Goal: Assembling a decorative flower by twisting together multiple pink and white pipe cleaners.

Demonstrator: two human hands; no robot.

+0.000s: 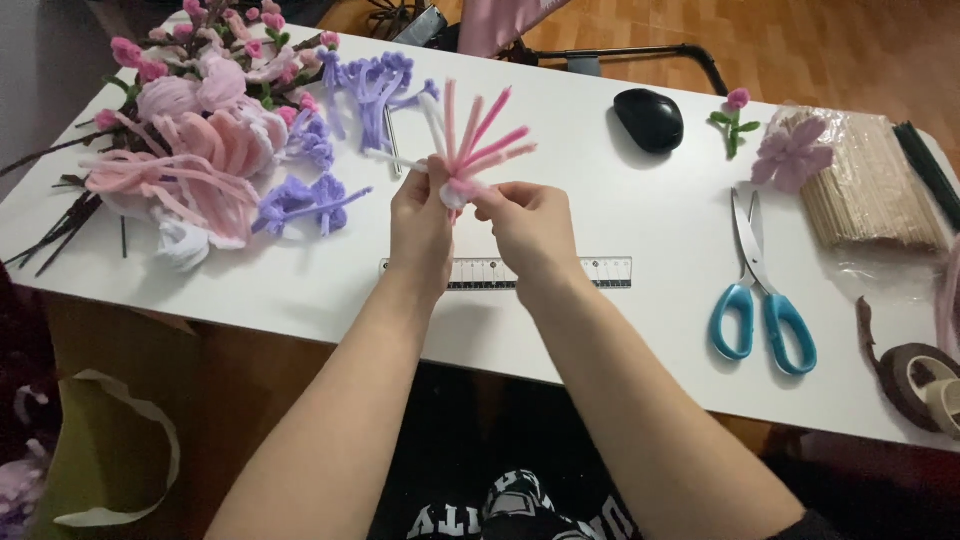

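both hands pinch one bundle of pink pipe cleaners (478, 140) just above the clear ruler (505, 272) on the white worktop (600, 190): left hand (420, 225) in a pressed grip at its white-wrapped base, right hand (530, 225) fingertips beside it. a loosened pinch could let the stems splay or slip out, unravelling the wrap.

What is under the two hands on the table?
A clear ruler lies on the white table beneath the left hand and right hand. Its middle is hidden by the wrists.
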